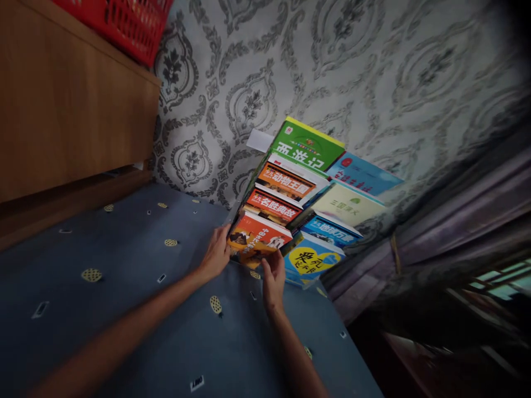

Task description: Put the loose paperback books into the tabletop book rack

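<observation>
A tiered book rack (236,214), its body mostly hidden by books, stands on the blue patterned surface against the wall. In its lower left front sits an orange book (270,233) with Chinese characters and dark figures on the cover. At the left edge of this book my left hand (216,253) is closed, its fingertips partly hidden. My right hand (274,279) pinches the book's lower right part between thumb and fingers. Just right of that hand is a blue book (313,260) with a yellow heart.
Behind stand a red book (276,204), a green book (305,141), a pale green book (350,203) and others. A wooden cabinet (78,105) bearing a red plastic basket (133,27) is at left. Curtains (373,271) hang at right, beyond the surface's edge.
</observation>
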Motion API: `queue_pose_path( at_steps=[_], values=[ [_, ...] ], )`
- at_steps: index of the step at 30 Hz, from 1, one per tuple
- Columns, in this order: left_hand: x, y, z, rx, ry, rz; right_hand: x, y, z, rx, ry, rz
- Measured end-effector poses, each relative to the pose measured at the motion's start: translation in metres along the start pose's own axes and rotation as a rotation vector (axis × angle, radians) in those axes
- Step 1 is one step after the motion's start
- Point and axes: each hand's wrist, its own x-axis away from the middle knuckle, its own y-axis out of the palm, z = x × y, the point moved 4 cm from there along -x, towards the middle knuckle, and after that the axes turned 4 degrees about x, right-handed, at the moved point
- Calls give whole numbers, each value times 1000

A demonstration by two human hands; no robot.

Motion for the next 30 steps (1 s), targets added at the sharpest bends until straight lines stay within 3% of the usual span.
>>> queue_pose_path(
  at_steps=[5,12,19,30],
  values=[
    [-8,4,2,22,30,-32,-12,4,-14,19,-27,27],
    [-10,11,4,52,27,-70,-17,8,-11,9,-6,61],
    [-12,4,4,79,26,-114,-18,7,-20,5,6,27],
    [-34,-11,22,70,153,5,-27,6,-58,-7,-38,50]
  ],
)
